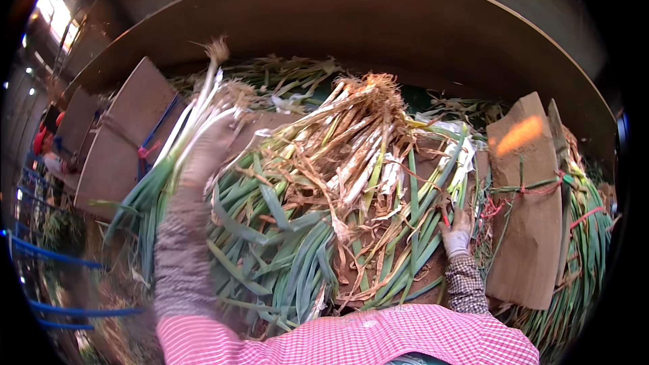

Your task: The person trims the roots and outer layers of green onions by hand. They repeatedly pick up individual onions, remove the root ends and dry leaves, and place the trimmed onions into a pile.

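My left hand is blurred. It is raised beside a small bunch of long green onions with white stalks and roots pointing up. Blur hides whether its fingers grip them. At the lower right, my gloved right hand closes around a small red-handled tool, whose far end is hard to make out. That hand rests close to green onion stalks on the work surface. Between my hands lies a large heap of untrimmed green onions, with dry brown outer leaves, roots at the far end and green leaves towards me.
Upright boards flank the work spot, one board at left and another board at right. Beyond the right one hangs a tied onion bundle. A tall curved-looking panel stands behind. Blue rails and another person are at far left.
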Motion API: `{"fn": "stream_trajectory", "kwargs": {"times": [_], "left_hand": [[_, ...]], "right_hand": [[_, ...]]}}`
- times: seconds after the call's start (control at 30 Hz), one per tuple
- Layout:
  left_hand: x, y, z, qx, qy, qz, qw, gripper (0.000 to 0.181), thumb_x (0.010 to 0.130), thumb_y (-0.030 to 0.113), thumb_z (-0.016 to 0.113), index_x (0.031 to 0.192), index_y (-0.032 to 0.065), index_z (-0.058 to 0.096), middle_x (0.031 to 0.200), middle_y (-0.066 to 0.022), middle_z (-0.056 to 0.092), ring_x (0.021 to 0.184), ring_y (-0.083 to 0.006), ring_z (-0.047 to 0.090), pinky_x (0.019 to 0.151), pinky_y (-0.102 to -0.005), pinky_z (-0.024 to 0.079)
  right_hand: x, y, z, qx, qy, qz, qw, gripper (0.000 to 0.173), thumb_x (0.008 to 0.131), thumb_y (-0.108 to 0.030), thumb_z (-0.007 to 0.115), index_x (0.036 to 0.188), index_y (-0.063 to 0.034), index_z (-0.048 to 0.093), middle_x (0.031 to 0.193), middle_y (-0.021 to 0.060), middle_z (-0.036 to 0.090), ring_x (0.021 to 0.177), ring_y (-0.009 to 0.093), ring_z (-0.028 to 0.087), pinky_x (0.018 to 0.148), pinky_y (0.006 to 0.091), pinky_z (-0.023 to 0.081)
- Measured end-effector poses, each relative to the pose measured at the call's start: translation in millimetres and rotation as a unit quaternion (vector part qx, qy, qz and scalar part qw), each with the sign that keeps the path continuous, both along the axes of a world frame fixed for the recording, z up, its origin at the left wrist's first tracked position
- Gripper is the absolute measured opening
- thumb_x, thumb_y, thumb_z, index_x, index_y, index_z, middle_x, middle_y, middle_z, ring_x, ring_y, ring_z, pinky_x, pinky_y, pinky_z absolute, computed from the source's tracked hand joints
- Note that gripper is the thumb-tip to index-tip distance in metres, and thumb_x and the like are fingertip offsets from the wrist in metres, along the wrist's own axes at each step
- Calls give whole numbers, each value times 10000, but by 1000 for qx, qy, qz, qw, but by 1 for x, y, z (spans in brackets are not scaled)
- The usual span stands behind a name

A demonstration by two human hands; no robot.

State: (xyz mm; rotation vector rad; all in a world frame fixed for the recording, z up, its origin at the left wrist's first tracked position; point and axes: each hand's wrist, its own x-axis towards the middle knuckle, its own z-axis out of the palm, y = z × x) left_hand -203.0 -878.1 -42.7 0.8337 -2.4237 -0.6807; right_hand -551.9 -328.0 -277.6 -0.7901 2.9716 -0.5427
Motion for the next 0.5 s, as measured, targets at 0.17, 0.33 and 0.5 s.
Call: {"fn": "stream_trajectory", "kwargs": {"times": [0.17, 0.33, 0.5], "left_hand": [[-148, -45, -135, -9, -235, 43, 971, 589, 865, 318, 684, 1363, 28, 564, 1301, -233, 630, 1256, -340, 587, 1061, -412, 454], [-172, -40, -169, 145, -237, 26, 960, 542, 893, 353, 680, 1369, 115, 572, 1222, -174, 665, 1148, -311, 637, 1002, -447, 494], [-182, 9, 8, -135, -72, 52, 987, 209, 989, 277, 608, 1089, 95, 585, 965, -127, 651, 856, -240, 665, 768, -384, 571]], "right_hand": [[7, 7, 3, -8, -20, 1, 1000, 917, 686, -258, 833, 1461, -9, 411, 1352, 255, 493, 1293, 426, 451, 1113, 464, 365], [5, 12, 6, -22, -28, -2, 999, 860, 669, -260, 846, 1393, -4, 459, 1329, 233, 525, 1267, 417, 478, 1102, 463, 380], [5, 6, 9, -58, 2, 4, 998, 815, 658, -244, 857, 1342, -4, 486, 1254, 222, 548, 1215, 411, 501, 1058, 466, 409]]}}
